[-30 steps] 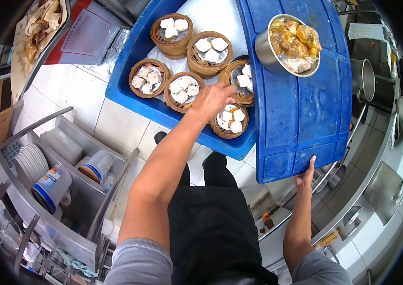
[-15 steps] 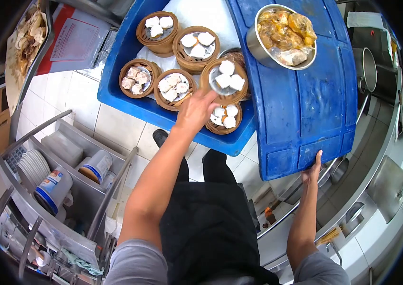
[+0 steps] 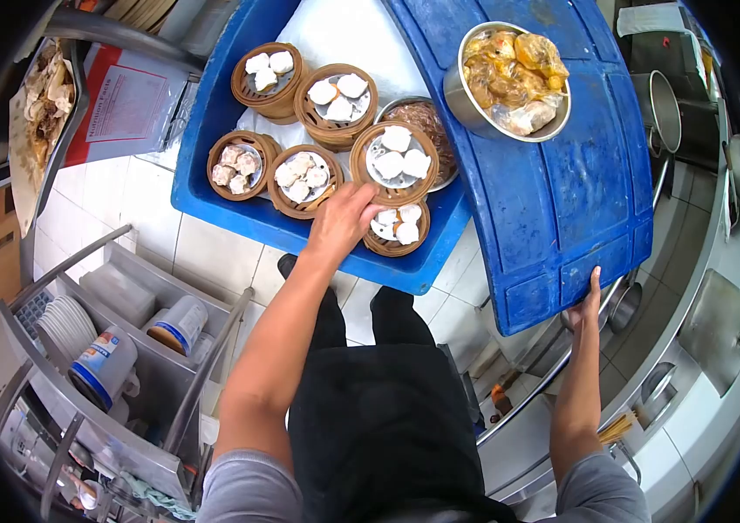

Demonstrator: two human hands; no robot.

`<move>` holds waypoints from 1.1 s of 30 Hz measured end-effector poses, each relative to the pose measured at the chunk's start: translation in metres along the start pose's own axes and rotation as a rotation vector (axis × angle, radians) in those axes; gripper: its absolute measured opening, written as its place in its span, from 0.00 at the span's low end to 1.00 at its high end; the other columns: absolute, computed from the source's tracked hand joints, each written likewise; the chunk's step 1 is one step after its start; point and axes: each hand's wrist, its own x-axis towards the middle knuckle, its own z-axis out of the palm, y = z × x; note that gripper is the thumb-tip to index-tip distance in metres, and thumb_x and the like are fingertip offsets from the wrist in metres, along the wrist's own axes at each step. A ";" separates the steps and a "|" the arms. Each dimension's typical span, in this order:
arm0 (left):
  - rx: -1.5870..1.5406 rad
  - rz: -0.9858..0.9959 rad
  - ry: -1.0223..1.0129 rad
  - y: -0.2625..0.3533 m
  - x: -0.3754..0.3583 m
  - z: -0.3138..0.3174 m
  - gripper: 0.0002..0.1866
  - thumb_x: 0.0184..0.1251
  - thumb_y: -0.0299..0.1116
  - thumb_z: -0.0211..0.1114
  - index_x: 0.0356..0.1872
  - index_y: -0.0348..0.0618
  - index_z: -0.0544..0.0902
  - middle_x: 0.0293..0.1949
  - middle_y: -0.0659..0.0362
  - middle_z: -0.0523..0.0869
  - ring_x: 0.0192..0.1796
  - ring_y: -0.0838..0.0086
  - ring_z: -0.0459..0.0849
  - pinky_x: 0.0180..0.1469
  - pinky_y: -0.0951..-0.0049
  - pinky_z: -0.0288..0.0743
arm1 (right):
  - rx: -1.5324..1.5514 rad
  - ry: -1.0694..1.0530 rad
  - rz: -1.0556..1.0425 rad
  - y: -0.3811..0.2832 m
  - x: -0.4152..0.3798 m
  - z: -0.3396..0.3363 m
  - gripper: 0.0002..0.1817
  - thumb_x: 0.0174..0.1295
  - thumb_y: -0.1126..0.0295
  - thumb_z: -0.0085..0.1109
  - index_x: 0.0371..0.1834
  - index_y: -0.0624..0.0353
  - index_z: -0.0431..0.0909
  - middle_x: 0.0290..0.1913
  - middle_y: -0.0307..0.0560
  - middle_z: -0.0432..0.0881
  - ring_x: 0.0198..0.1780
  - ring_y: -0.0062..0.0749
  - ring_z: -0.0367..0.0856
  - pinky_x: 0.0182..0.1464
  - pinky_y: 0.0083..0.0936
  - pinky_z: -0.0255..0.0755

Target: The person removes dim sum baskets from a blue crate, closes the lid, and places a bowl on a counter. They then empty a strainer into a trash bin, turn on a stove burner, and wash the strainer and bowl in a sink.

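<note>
The steamer (image 3: 394, 165), a round bamboo basket with three white dumplings on a perforated metal plate, is held by its near rim above the blue tub (image 3: 213, 187), partly over a metal dish (image 3: 433, 131) of brownish food and just above another basket (image 3: 398, 230) of white dumplings. The left hand (image 3: 341, 220) has it: the fingers curl up over the near edge, closed on the rim, though the fingertips themselves are hidden behind the bamboo. The arm reaches forward from a grey sleeve.

The right hand (image 3: 587, 305) is lower right, fingers stretched up flat against the near corner of the blue lid (image 3: 562, 200), pinching or propping its edge; how tightly it grips I cannot tell.

Nearest to the person, lower left, a steel rack (image 3: 117, 418) carries stacked white plates (image 3: 64, 324) and blue-rimmed tubs (image 3: 104, 366). White floor tiles (image 3: 213, 240) lie between the rack and the tub.

In the tub, just left of the hand, two baskets (image 3: 304, 179) of pale dumplings sit side by side, touching. Beyond them are two more baskets (image 3: 335, 94) with white buns, on a white cloth (image 3: 344, 39).

On the tilted lid, at its far end, rests a steel bowl (image 3: 509, 78) filled with bagged yellow-brown food. To the right, steel counters and pots (image 3: 666, 113) line the edge. At far left a tray (image 3: 47, 96) holds scraps beside a red-printed sheet (image 3: 121, 100).
</note>
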 end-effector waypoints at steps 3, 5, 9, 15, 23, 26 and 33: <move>0.006 -0.002 0.000 0.009 0.022 0.016 0.14 0.64 0.36 0.72 0.48 0.45 0.83 0.38 0.51 0.85 0.42 0.50 0.85 0.44 0.54 0.79 | 0.025 -0.005 0.020 -0.005 0.008 -0.010 0.49 0.65 0.34 0.59 0.79 0.58 0.59 0.74 0.52 0.70 0.70 0.50 0.74 0.69 0.52 0.71; 0.000 0.006 0.001 0.014 0.036 0.027 0.14 0.64 0.37 0.72 0.48 0.46 0.83 0.39 0.51 0.85 0.43 0.50 0.85 0.45 0.53 0.79 | 0.009 -0.033 0.071 -0.009 0.016 -0.016 0.51 0.62 0.30 0.60 0.79 0.55 0.60 0.75 0.49 0.69 0.70 0.51 0.73 0.68 0.58 0.69; 0.065 -0.070 -0.081 0.017 0.051 0.047 0.11 0.68 0.37 0.69 0.45 0.47 0.78 0.38 0.48 0.84 0.42 0.45 0.86 0.44 0.49 0.81 | -0.063 -0.009 0.075 -0.016 0.020 -0.019 0.52 0.62 0.30 0.59 0.79 0.57 0.60 0.75 0.51 0.69 0.70 0.52 0.73 0.68 0.58 0.69; 0.278 -0.392 -0.308 0.082 0.075 0.011 0.39 0.57 0.44 0.78 0.66 0.44 0.68 0.51 0.41 0.84 0.55 0.48 0.85 0.50 0.51 0.80 | -0.051 -0.017 0.016 -0.017 0.017 -0.018 0.52 0.63 0.31 0.60 0.79 0.59 0.59 0.74 0.52 0.70 0.70 0.50 0.74 0.66 0.54 0.72; 0.494 -0.442 -0.455 0.092 0.145 0.045 0.73 0.41 0.56 0.86 0.83 0.47 0.43 0.82 0.40 0.48 0.81 0.38 0.49 0.80 0.48 0.53 | -0.029 -0.062 0.053 -0.016 0.019 -0.021 0.52 0.64 0.34 0.61 0.79 0.62 0.56 0.77 0.53 0.66 0.72 0.50 0.72 0.70 0.50 0.70; 0.473 -0.436 -0.440 0.089 0.139 0.050 0.73 0.40 0.55 0.86 0.83 0.46 0.43 0.82 0.41 0.49 0.81 0.37 0.50 0.80 0.47 0.53 | 0.007 -0.043 0.017 -0.013 0.019 -0.020 0.52 0.64 0.36 0.63 0.80 0.61 0.55 0.77 0.53 0.66 0.72 0.49 0.72 0.71 0.49 0.69; 0.485 -0.453 -0.450 0.092 0.147 0.051 0.73 0.41 0.56 0.86 0.83 0.47 0.44 0.82 0.42 0.48 0.81 0.38 0.50 0.81 0.49 0.52 | 0.050 0.010 -0.044 -0.010 0.024 -0.024 0.53 0.63 0.40 0.67 0.81 0.58 0.51 0.76 0.54 0.66 0.72 0.49 0.71 0.71 0.50 0.70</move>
